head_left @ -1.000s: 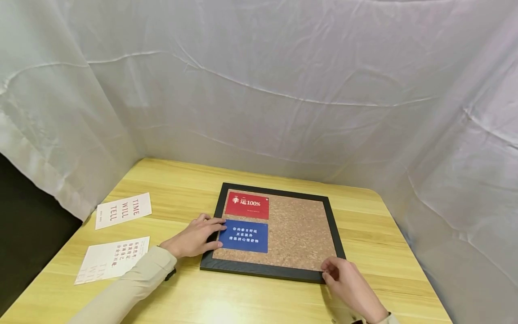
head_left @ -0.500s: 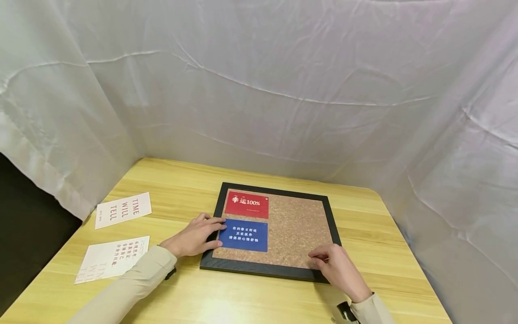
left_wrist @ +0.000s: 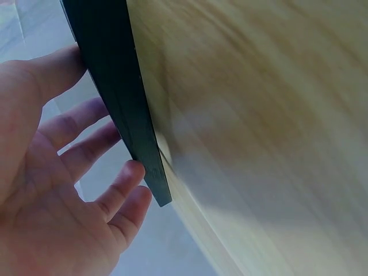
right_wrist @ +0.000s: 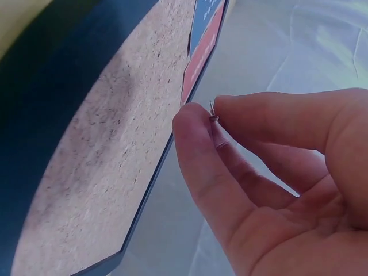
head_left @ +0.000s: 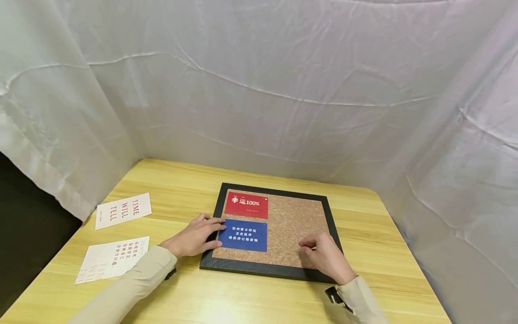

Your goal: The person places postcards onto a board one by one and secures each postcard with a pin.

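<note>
A cork board (head_left: 299, 225) in a black frame (head_left: 259, 269) lies on the table. A red card (head_left: 247, 205) sits at its upper left, with a blue card (head_left: 244, 235) below. My left hand (head_left: 196, 236) rests at the frame's left side, fingertips at the blue card's left edge; in the left wrist view its spread fingers (left_wrist: 121, 187) meet the frame's side. Over the board's lower right, my right hand (head_left: 325, 256) pinches a small push pin (right_wrist: 213, 112) between thumb and finger, metal point showing in the right wrist view.
Two white cards with red print lie left of the board, an upper card (head_left: 123, 210) and a lower card (head_left: 113, 259). My left sleeve overlaps the lower one. Pale curtains (head_left: 259, 90) hang behind and beside the table (head_left: 380, 234).
My right hand has moved left and up, from the frame's lower right corner to over the cork, with its fingers pinched. The left hand and the cards stay in place.
</note>
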`<state>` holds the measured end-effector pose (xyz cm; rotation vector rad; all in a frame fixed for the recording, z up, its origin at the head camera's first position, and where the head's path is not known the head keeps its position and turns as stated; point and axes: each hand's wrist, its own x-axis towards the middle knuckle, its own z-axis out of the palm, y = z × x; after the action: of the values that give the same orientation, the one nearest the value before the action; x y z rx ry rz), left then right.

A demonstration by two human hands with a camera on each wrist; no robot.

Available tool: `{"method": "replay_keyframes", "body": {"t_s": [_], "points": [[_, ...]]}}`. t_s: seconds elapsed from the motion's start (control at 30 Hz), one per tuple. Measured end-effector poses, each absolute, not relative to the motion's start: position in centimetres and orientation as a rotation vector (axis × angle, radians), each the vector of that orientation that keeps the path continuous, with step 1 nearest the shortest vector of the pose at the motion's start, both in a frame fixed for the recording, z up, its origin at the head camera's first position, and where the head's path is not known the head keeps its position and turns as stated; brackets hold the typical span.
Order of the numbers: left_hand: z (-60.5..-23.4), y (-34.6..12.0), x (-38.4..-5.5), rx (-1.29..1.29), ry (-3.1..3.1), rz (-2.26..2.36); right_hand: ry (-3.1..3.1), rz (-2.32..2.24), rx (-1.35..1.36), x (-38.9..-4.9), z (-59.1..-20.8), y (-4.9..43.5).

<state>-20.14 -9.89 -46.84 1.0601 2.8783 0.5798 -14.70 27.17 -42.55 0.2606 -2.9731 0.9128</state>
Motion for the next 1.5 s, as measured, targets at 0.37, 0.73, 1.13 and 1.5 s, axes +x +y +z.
{"method": "replay_keyframes", "body": {"t_s": [0.37,0.73,1.13,1.5], "points": [[-46.9,-9.9,-20.1,1.057,2.874,0.583,-2.948,0.898,0.358,-16.9,-42.6,26.2],[-46.9,-9.8,-20.0,1.064,2.871,0.583,-2.922,0.981,0.267,-19.2,-42.9,24.8],[-46.8,-9.9,-20.1,1.064,2.873,0.572,-2.927,0.805,0.327,-21.4,-43.2,22.8],[-46.7,-9.8,-20.1,1.054,2.872,0.579,-2.955,0.803,0.422,-22.8,-43.9,21.6]]}}
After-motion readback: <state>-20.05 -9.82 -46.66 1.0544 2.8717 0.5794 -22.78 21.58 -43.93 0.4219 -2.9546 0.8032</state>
